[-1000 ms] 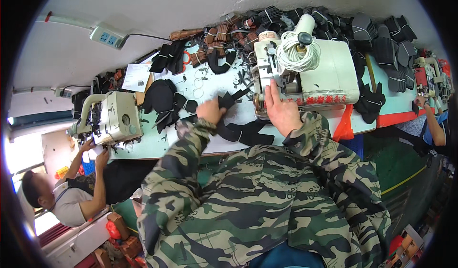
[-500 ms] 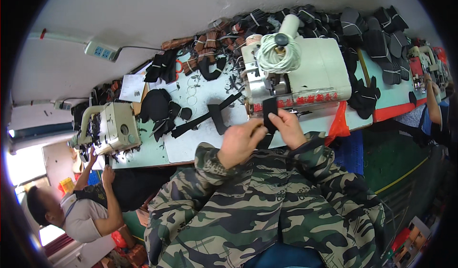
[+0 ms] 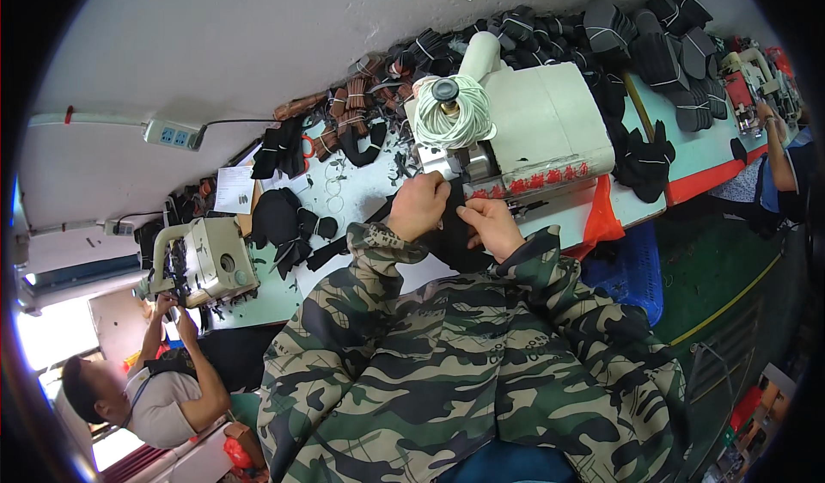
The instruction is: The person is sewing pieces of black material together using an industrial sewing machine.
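In front of me stands a cream sewing machine [image 3: 550,122] with a coil of white cord [image 3: 452,122] on its top. A piece of black fabric [image 3: 449,235] lies between my hands, its far end at the machine's metal work area. My left hand [image 3: 418,207] is closed on the fabric's left side, fingertips right beside the machine head. With thumb and fingers together, my right hand [image 3: 491,228] pinches the right edge of the fabric. The exact spot under the machine head is hidden by my left hand.
Bundles of dark cut pieces [image 3: 619,32] are heaped behind the machine. A round black bundle [image 3: 279,217] lies on the white table left of me. A red cloth [image 3: 599,217] hangs at the table edge, above a blue basket [image 3: 638,268]. Co-workers sit at machines on both sides.
Both hands have moved away from me to the machine head, taking the black fabric along. My left hand, apart from the fabric before, now grips it. The view has shifted slightly.
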{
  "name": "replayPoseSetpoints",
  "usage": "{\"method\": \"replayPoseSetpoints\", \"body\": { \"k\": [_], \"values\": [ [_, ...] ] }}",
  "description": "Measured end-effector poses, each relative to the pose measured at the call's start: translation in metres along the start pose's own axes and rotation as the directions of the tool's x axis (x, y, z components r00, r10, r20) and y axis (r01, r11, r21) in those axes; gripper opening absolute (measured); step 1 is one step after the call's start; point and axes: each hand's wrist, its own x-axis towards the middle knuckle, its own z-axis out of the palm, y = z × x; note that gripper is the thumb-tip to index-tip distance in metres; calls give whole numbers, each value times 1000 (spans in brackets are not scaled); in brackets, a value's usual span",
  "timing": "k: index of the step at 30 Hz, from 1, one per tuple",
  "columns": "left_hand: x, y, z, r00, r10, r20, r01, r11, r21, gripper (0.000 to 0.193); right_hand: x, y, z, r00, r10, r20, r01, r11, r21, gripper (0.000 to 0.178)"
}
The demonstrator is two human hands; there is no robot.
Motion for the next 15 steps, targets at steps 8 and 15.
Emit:
{"method": "replayPoseSetpoints", "body": {
  "k": [8,15],
  "values": [
    [9,-3,-4,1000,-18,1,18,998,56,26,1,-4,3,997,82,-6,-80,987,142,15],
    [21,-6,-3,999,46,10,-46,999,25,26,0,13,-16,969,-154,-193,140,987,-84,7]
  ]
}}
